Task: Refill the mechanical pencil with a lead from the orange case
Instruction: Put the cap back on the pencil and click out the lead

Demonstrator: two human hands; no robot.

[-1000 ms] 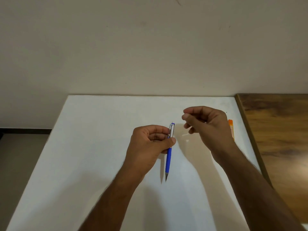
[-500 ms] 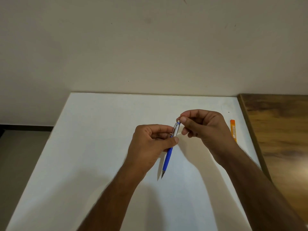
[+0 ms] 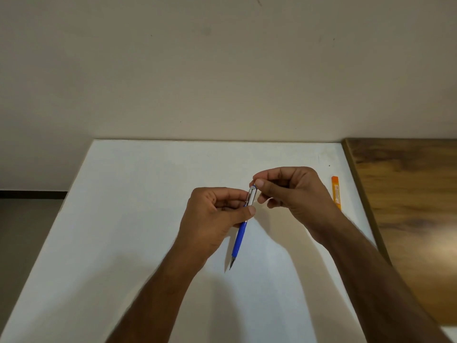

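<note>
while two hands grip one pencil (image 3: 239, 240), one case (image 3: 336, 193) lies.

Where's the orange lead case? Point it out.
In the head view the orange lead case lies on the white table near its right edge, just right of the right hand.

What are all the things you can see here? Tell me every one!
mechanical pencil: 1, blue with a silver top, held above the white table, tip pointing down toward the person
orange case: 1, orange, lying on the white table near its right edge
white table: 1, white, under both hands
wooden surface: 1, brown, right of the white table
wall: 1, beige, behind the table
left hand: 1, gripping the pencil's upper part
right hand: 1, fingertips pinched at the pencil's top end
</note>
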